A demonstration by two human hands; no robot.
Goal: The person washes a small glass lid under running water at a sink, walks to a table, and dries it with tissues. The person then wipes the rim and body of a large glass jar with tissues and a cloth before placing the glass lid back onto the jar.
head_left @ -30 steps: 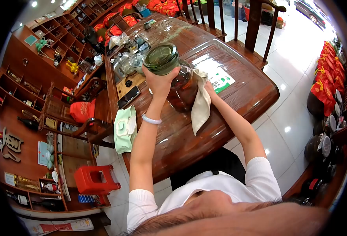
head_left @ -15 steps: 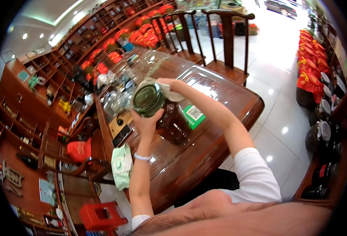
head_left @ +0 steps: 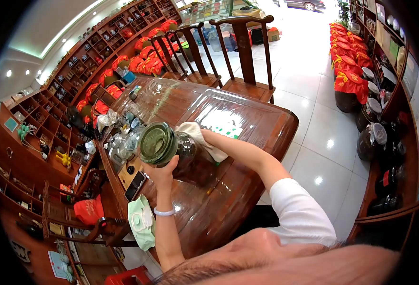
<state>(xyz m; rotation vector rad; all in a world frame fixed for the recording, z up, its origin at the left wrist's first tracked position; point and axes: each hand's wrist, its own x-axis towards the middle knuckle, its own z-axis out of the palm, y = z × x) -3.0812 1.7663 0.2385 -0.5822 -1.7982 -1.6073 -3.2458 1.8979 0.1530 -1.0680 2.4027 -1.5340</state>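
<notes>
A large glass jar [head_left: 197,166] with dark reddish contents stands on the glossy wooden table, its thick green glass lid [head_left: 156,142] facing me. My left hand [head_left: 161,172], with a pale bangle at the wrist, grips the lid's near edge, thumb along its side. On the far side of the jar, my right hand [head_left: 208,137] holds a beige cloth [head_left: 189,129] against the glass below the lid. Part of the right fingers is hidden by the cloth. A light-green wipes pack [head_left: 142,222] lies beside my left forearm.
Glass vessels [head_left: 126,142] crowd the left side of the table [head_left: 261,123], near a black phone [head_left: 134,185]. Wooden chairs [head_left: 245,52] stand along the far side. Red-covered jars [head_left: 349,85] line the right wall, shelves the left.
The cloth has moved from near the lid down along the jar's side, and it now covers most of the green QR card. The view has shifted, putting the jar further left.
</notes>
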